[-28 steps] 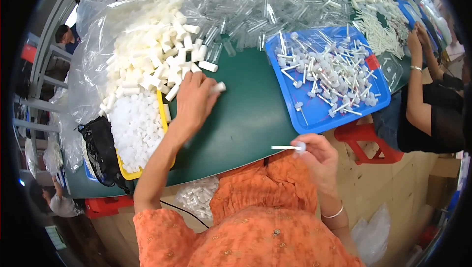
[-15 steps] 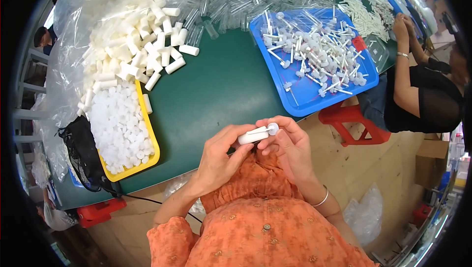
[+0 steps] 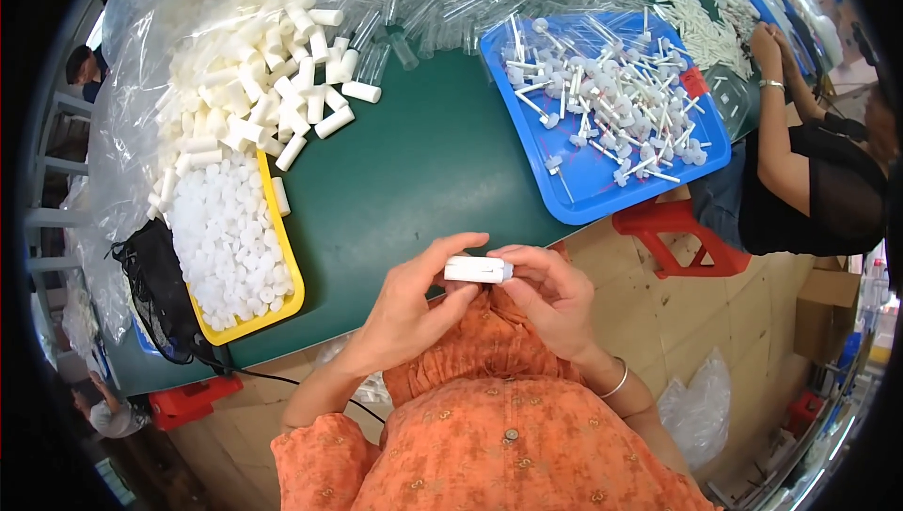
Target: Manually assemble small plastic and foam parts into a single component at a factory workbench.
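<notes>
A white foam cylinder [image 3: 473, 269], with a narrow slit along its side, lies crosswise between my two hands just past the table's front edge. My left hand [image 3: 412, 299] is closed on it, thumb below and forefinger above its left end. At the other end sits a small translucent plastic cap [image 3: 508, 270], pinched by the thumb and fingers of my right hand [image 3: 553, 299]. The cap touches the foam's end. Any stick joined to the cap is hidden inside the foam or behind the fingers.
A yellow tray [image 3: 294, 276] of white plastic caps stands left, below a heap of foam cylinders [image 3: 254, 83]. A blue tray [image 3: 564, 187] holds capped white sticks. Clear tubes [image 3: 442, 13] cover the table's far side. A co-worker [image 3: 800, 163] sits at right by a red stool [image 3: 673, 238].
The cap, earlier angled out with its stem showing, now sits against the foam's end. The cylinder has turned level and shifted slightly left, and both hands moved a little toward me.
</notes>
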Motion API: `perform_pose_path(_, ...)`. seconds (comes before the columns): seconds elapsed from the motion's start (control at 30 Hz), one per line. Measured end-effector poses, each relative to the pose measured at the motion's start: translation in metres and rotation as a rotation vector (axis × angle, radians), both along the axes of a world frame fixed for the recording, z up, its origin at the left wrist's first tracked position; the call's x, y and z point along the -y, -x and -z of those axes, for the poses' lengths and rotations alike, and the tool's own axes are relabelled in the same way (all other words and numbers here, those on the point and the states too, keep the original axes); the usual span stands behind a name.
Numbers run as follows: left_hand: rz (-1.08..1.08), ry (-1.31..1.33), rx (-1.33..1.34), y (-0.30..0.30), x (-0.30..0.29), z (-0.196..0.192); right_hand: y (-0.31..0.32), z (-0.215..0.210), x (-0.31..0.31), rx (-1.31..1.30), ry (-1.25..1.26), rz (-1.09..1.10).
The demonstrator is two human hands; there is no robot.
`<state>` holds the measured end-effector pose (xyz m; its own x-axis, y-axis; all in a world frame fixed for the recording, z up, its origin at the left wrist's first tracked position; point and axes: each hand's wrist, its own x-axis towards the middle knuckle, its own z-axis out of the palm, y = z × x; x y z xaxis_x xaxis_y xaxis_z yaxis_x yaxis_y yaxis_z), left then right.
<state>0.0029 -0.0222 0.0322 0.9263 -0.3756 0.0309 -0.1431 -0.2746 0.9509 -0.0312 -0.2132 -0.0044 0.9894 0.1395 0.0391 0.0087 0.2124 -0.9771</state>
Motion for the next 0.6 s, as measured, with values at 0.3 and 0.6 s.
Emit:
perform_pose_path(0.3,-0.035,0.244,-0.424,-0.01,-0.003,0.008,-0.019,-0.004,-0.008,0.583,0.675,0.118)
perform_pose_path(0.6,-0.105,0.345,-0.434,-0.029,0.001,0.0,-0.043,-0.019,-0.013,0.746,0.852,0.127)
